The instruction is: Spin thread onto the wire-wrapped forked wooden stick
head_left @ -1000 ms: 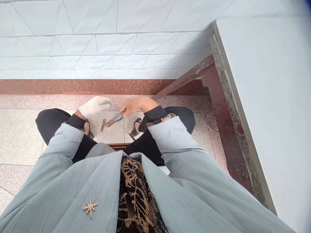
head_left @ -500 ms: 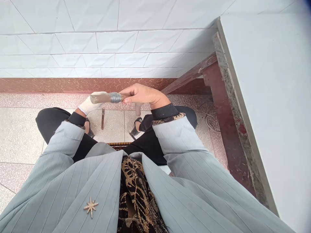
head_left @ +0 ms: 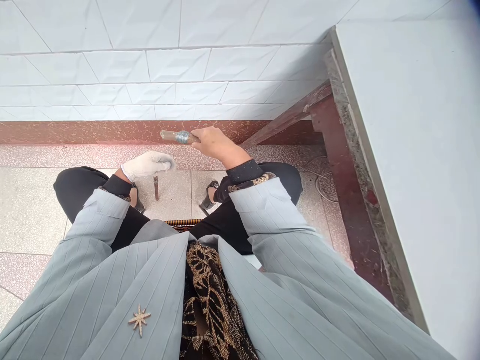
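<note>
My right hand [head_left: 213,142], bare, grips one end of a short wooden stick [head_left: 168,135] held roughly level above the floor. A silvery coil of wire [head_left: 182,137] is wound around the stick, just left of my fingers. Below and to the left, apart from the stick, is my left hand [head_left: 146,165] in a white knitted glove. Its fingers are curled and smeared at the tips, and whether anything lies in them is hidden. A small brown rod-like piece [head_left: 156,189] lies on the floor below the glove, between my feet.
A white tiled wall [head_left: 150,65] with a reddish skirting [head_left: 75,133] stands in front. On the right, a white-topped table [head_left: 405,125] with a dark red wooden frame [head_left: 337,135] stands close to my arm. Thin cable [head_left: 318,187] lies on the floor beneath it.
My right hand has moved the wire-wound stick up and slightly away, leaving it apart from the left hand. The gloved hand has shifted right and now shows in front, with its fingers curled.
</note>
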`<state>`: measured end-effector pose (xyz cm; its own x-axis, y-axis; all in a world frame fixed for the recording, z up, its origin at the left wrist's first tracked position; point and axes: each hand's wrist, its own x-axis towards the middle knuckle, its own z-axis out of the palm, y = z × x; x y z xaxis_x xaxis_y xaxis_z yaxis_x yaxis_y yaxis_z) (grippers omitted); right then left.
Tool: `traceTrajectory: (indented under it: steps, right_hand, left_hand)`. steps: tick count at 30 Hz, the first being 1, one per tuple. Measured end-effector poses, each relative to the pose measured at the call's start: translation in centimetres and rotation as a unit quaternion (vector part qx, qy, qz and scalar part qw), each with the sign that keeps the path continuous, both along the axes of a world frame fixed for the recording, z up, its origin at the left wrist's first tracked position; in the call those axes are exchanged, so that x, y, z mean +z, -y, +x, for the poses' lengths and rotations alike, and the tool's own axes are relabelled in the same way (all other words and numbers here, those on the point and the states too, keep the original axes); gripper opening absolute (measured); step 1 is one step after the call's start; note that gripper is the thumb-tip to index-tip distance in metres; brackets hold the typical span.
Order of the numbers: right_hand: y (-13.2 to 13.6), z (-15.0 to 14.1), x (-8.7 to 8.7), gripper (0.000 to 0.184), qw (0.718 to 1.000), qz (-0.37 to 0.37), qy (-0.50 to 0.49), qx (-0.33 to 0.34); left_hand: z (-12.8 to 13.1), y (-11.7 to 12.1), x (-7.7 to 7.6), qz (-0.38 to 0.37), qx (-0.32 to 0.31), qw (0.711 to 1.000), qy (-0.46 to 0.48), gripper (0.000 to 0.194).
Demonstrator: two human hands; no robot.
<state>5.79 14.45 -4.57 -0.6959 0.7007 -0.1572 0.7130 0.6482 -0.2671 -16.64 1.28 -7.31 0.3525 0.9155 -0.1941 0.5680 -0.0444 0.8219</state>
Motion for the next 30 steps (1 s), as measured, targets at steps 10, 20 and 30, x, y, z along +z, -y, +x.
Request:
traceTrajectory:
  steps: [10,20,30]
  right_hand:
    - [-0.1,0.5,-0.2,0.030,0.912,-0.311,0.110,0.242]
    - [-0.4,2.1,1.4,0.057,0.850,-0.430,-0.086,0.293]
    - [-0.5,2.7,2.3,0.048,0.845,-0.284,-0.451,-0.041]
  left_hand:
    - [0.0,-0.3,0.9,0.110,0.075,0.988,-0.081,0.027]
    - [-0.1,-1.1,0.3,0.107,0.124,0.982,-0.089,0.023]
    - [0.4,-0.3,1.0,0.098,0.118,0.986,-0.070,0.023]
